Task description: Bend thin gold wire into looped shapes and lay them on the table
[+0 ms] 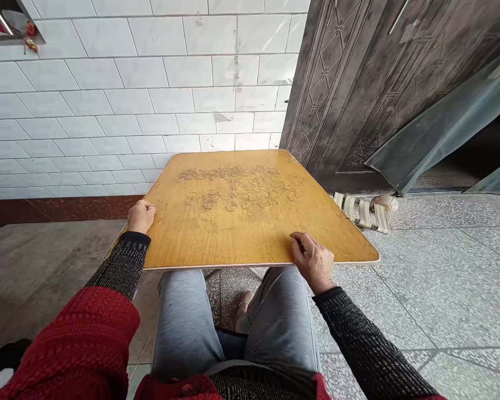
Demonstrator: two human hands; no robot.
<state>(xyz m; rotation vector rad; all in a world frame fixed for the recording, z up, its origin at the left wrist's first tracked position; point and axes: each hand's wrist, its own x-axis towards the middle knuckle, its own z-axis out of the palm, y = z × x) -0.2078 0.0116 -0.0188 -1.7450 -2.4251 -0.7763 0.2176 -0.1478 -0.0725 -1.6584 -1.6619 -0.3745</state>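
My left hand point(141, 216) rests at the left edge of the wooden-topped table point(216, 239), its fingers pinched together. From the fingertips a thin, wire-like loop point(161, 213) curves out onto the tabletop. At the near edge, toward the right, my right hand point(313, 259) lies with fingers curled in; whatever they hold, if anything, is hidden. Beyond both hands, many thin brownish loops point(250, 201) are spread over the middle of the table. A denser row of tangled loops point(229, 173) lies farther back.
Behind the table rises a white tiled wall point(166, 72). To the right stands a dark patterned door point(337, 83) with a greenish sheet point(441, 122) hanging beside it. A striped strap-like object point(362, 212) is on the floor past the right table edge. My knees are under the near edge.
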